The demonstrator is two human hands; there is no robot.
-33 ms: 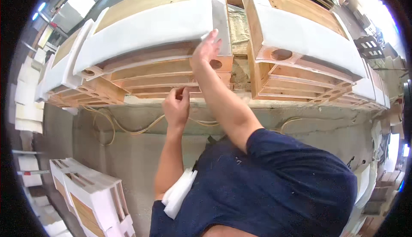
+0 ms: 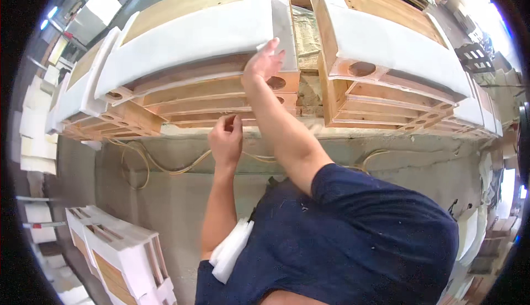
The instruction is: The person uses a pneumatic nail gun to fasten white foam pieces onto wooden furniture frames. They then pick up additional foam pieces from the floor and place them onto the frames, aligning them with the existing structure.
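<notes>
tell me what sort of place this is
Most likely a furniture workshop or factory floor: wooden frames stand in a row, partly covered in white padding; pale slabs are piled along the left side; and a yellowish hose or cable runs below the row.

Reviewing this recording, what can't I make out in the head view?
All in the head view:
Bare left hand: its curled fingers hide whether it holds anything.
Bare right hand: blur leaves contact with the long white-padded wooden frame unclear.
White-and-tan slatted frame, lower left: cut off by the lower edge.
</notes>
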